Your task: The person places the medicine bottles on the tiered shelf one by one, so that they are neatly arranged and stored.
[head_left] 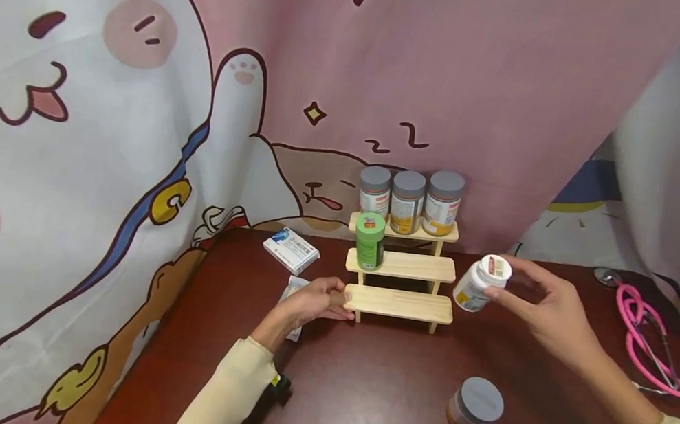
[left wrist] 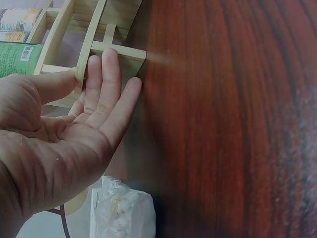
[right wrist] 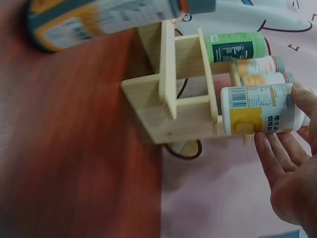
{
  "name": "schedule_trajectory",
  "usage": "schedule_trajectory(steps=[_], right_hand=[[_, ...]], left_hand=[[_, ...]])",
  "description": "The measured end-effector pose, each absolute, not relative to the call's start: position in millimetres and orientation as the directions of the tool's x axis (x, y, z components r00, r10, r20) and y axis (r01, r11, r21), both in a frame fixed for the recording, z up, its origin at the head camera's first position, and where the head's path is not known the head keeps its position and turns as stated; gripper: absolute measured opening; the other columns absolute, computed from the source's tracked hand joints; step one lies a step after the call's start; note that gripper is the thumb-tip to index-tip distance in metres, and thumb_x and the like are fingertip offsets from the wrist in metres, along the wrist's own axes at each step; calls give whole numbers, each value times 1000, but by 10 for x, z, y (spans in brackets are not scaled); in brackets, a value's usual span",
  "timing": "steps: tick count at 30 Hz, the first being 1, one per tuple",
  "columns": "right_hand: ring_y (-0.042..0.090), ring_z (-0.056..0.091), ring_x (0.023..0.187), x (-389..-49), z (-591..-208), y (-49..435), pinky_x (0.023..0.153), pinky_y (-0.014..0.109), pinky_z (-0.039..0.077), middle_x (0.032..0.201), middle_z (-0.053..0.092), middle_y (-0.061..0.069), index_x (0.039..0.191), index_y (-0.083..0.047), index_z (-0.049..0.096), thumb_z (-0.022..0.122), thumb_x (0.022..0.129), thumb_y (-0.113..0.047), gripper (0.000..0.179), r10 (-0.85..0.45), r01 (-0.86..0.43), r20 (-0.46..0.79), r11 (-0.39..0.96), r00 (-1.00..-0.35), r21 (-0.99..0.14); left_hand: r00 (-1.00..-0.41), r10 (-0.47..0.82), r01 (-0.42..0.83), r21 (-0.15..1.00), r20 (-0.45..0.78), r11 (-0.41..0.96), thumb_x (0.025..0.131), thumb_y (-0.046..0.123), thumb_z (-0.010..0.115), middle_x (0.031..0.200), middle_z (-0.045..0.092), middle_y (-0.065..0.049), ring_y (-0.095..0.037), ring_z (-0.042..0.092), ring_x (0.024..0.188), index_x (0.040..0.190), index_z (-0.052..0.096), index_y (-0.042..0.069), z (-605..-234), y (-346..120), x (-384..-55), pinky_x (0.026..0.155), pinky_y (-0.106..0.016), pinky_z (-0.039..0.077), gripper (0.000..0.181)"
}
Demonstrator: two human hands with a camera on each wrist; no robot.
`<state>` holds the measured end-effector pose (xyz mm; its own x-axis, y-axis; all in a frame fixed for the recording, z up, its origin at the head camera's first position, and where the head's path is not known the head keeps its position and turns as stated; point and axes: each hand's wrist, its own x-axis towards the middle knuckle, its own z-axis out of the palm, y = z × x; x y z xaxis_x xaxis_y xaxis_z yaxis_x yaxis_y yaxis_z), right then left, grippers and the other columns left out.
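Note:
My right hand (head_left: 544, 309) grips a white pill bottle (head_left: 473, 292) near its cap, tilted, just right of a three-tier wooden display stand (head_left: 395, 303). In the right wrist view the bottle (right wrist: 262, 110) shows a yellow and white label and overlaps the stand's end. The left hand (head_left: 321, 301) pinches the left end of the lowest shelf, thumb on top and fingers beneath. A green bottle (head_left: 370, 243) stands at the left of the middle shelf. On the top shelf are three grey-lidded jars (head_left: 406, 202) in a row.
Another grey-lidded jar (head_left: 475, 407) stands on the dark red table at the front right. Left of the stand lie a white medicine box (head_left: 290, 250) and a pale packet (head_left: 292, 335), partly behind the left hand. A pink stethoscope (head_left: 632, 332) lies at the right.

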<state>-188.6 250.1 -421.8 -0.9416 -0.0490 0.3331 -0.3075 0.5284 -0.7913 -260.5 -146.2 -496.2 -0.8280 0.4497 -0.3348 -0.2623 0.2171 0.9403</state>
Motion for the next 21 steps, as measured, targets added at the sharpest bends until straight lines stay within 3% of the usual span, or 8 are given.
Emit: schedule_trajectory(steps=[5, 13, 17, 21], right_hand=[[-7, 68, 103, -2115, -4111, 2247, 82, 6, 57, 118, 69, -16, 137, -23, 68, 86, 91, -22, 50, -66, -347, 365, 500, -929, -793], [-1, 68, 105, -2379, -4067, 1859, 87, 8, 58, 122, 68, -4, 138, -15, 68, 83, 93, -17, 48, -68, -410, 418, 388, -906, -826], [-1, 68, 104, -2451, -4070, 1725, 87, 7, 57, 123, 68, 6, 138, -13, 68, 84, 93, -20, 49, -99, -415, 413, 408, -906, -813], [4, 70, 100, -2526, -4054, 1626, 85, 9, 57, 124, 71, 8, 137, -14, 68, 85, 92, -25, 50, -114, -412, 408, 460, -906, -787]], left_hand=[[-832, 453, -252, 945, -321, 207, 109, 8, 53, 105, 66, -16, -25, 78, 96, 119, 51, -6, -4967, -1465, -2598, 103, -48, 63, 17], [-824, 460, -265, 943, -330, 202, 109, 9, 53, 105, 66, -15, -25, 78, 97, 118, 50, -3, -4966, -1464, -2596, 105, -49, 62, 15], [-821, 459, -271, 939, -340, 211, 109, 9, 52, 104, 67, -15, -25, 78, 96, 117, 51, -3, -4976, -1472, -2581, 103, -47, 63, 14], [-824, 466, -252, 945, -322, 207, 109, 9, 52, 102, 68, -15, -25, 78, 96, 117, 51, -4, -4990, -1465, -2585, 101, -47, 64, 15]])
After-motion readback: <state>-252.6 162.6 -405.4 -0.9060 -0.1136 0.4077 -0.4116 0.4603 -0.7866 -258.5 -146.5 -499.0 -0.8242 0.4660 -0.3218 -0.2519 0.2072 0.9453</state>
